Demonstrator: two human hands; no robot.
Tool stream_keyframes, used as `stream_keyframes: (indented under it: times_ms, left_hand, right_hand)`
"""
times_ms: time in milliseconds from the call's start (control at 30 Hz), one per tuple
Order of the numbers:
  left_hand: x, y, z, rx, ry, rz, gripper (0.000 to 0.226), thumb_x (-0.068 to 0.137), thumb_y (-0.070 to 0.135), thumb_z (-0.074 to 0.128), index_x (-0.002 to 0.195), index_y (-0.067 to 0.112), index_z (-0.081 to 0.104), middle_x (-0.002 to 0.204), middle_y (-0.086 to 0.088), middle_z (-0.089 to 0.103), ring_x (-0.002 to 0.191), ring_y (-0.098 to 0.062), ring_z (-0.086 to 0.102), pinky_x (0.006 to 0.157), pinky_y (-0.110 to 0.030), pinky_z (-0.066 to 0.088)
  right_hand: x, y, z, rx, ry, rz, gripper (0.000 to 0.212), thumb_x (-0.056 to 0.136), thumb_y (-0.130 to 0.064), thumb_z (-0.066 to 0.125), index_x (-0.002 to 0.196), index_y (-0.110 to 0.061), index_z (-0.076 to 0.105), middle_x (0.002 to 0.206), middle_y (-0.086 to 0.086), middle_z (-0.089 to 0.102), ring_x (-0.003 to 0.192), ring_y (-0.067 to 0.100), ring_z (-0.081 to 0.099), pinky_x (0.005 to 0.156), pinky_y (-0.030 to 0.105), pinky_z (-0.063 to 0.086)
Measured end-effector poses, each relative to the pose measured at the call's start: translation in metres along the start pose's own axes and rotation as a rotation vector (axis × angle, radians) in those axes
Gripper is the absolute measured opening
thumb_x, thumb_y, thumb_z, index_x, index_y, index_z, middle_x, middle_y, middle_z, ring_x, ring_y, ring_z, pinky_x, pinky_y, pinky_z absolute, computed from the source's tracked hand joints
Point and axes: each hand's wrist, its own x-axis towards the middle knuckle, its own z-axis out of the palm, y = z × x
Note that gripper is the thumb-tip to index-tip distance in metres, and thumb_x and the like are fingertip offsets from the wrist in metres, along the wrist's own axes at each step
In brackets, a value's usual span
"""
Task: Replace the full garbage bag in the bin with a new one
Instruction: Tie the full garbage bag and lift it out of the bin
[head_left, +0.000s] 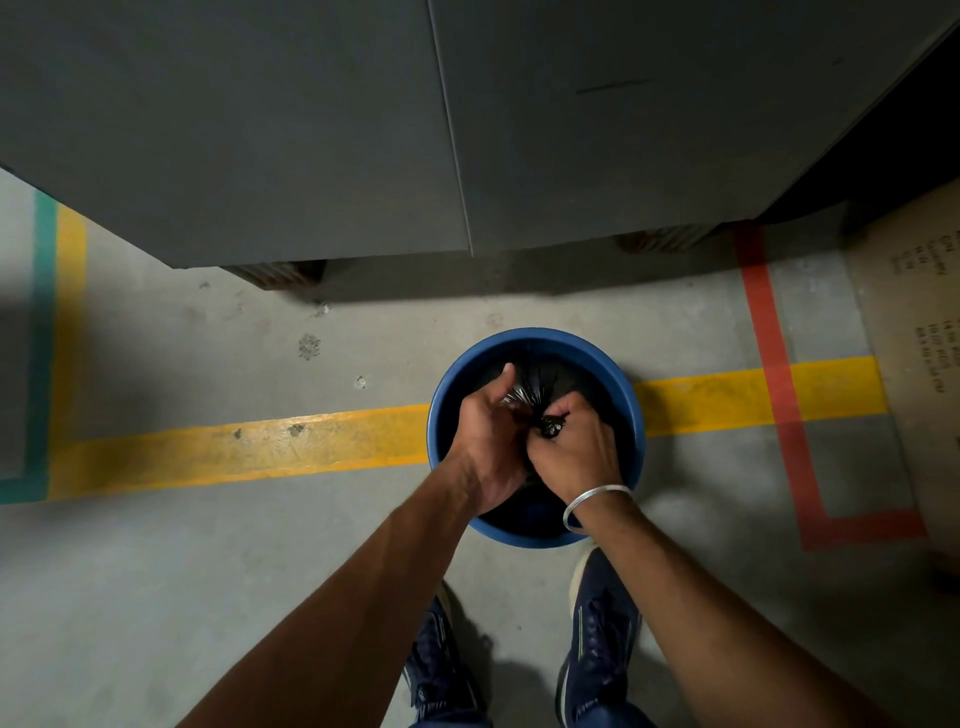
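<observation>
Grey concrete floor (208, 545) crossed by a yellow painted line (249, 441) and a red line (769, 364) surrounds a round blue bin (631, 395), which stands just in front of the person's dark blue shoes (602, 639) and short of a large grey cabinet (311, 130). A black garbage bag (550, 382) sits inside the bin, its plastic drawn up from the rim and bunched toward the middle, directly under both hands.

The left hand (485, 441) is closed around the gathered neck of the bag, thumb raised on the far side, with shiny pleats of plastic fanning out just beyond its knuckles. The right hand (574, 449), touching the left, is also curled shut, its fingertips pinching a small twisted knot of plastic that pokes out just above them. A silver bangle (592, 506) rings the right wrist, over the near rim of the bin.

Holding the neck with one hand while the other works the loose end looks like tying off the full bag, so that nothing spills when it is lifted; gripping it over the bin's centre keeps the load supported by the bin. By that reading the task is at an early stage: the old bag remains in the bin and no fresh bag is visible anywhere near the hands. A cardboard box (919, 322) lies well to the right.
</observation>
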Motion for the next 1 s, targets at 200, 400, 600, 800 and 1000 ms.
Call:
stream_keyframes:
  times_ms: [200,400,600,800,1000]
  left_hand:
    - [-0.007,-0.004,0.001,0.224,0.025,0.021,0.037,0.102,0.034,0.046,0.104,0.006,0.07,0.105,-0.011,0.073,0.105,-0.028,0.065,0.094,-0.04,0.049]
    - [0.004,-0.003,-0.012,0.591,0.236,0.143,0.021,0.098,-0.004,0.049,0.092,0.014,0.058,0.093,-0.012,0.065,0.088,-0.023,0.063,0.071,-0.029,0.057]
    - [0.008,-0.002,-0.02,0.442,0.431,0.235,0.036,0.075,-0.016,0.075,0.083,0.012,0.054,0.09,-0.016,0.071,0.084,-0.032,0.076,0.069,-0.038,0.065]
    - [0.002,-0.007,-0.002,1.12,0.665,0.532,0.026,0.067,0.012,0.074,0.09,0.017,0.063,0.083,-0.002,0.073,0.079,-0.022,0.068,0.07,-0.033,0.058]
    - [0.0,0.01,-0.002,0.784,0.499,0.186,0.031,0.069,0.013,0.069,0.099,0.006,0.065,0.084,-0.009,0.07,0.07,-0.019,0.069,0.057,-0.025,0.057]
  right_hand:
    - [0.005,0.012,0.002,-0.022,0.029,-0.034,0.045,0.08,-0.006,0.069,0.12,-0.019,0.051,0.107,0.009,0.07,0.093,0.026,0.065,0.079,0.03,0.047]
    - [0.008,0.021,0.003,-0.056,0.037,-0.11,0.061,0.08,0.001,0.069,0.129,-0.025,0.045,0.097,-0.001,0.066,0.088,0.022,0.062,0.081,0.03,0.048]
    - [0.019,0.024,0.002,0.35,-0.059,0.09,0.044,0.086,-0.001,0.067,0.117,-0.029,0.052,0.107,0.001,0.071,0.091,0.008,0.067,0.08,0.026,0.053]
    - [0.014,0.021,0.003,0.064,-0.079,-0.18,0.046,0.079,0.011,0.057,0.101,-0.029,0.053,0.099,-0.004,0.064,0.092,0.015,0.064,0.076,0.023,0.049]
    - [0.014,0.023,0.006,-0.196,-0.047,-0.366,0.037,0.082,0.004,0.062,0.103,-0.026,0.071,0.117,-0.006,0.057,0.1,0.013,0.059,0.089,0.028,0.053]
